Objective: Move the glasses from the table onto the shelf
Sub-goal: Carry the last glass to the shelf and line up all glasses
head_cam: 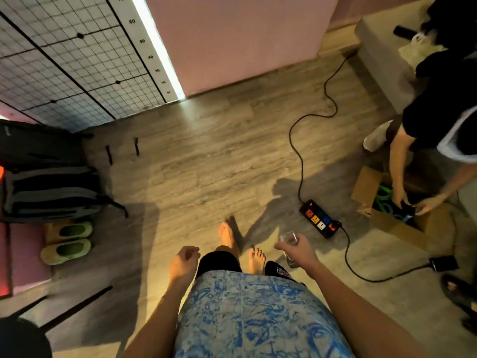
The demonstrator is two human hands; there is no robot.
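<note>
A clear drinking glass (pixel 287 239) is gripped in my right hand (pixel 296 251) at waist height, its rim showing above my fingers and its base below them. My left hand (pixel 184 262) hangs beside my hip with the fingers curled and nothing in it. I look straight down at the wooden floor (pixel 206 156) and my bare feet. Neither the table nor the shelf is in view.
A black power strip (pixel 320 219) with its cable lies on the floor ahead right. Another person (pixel 426 130) bends over a cardboard box (pixel 397 215) at the right. Backpacks (pixel 49 187) and green slippers (pixel 69 241) sit at the left, under a wire grid panel (pixel 64 60).
</note>
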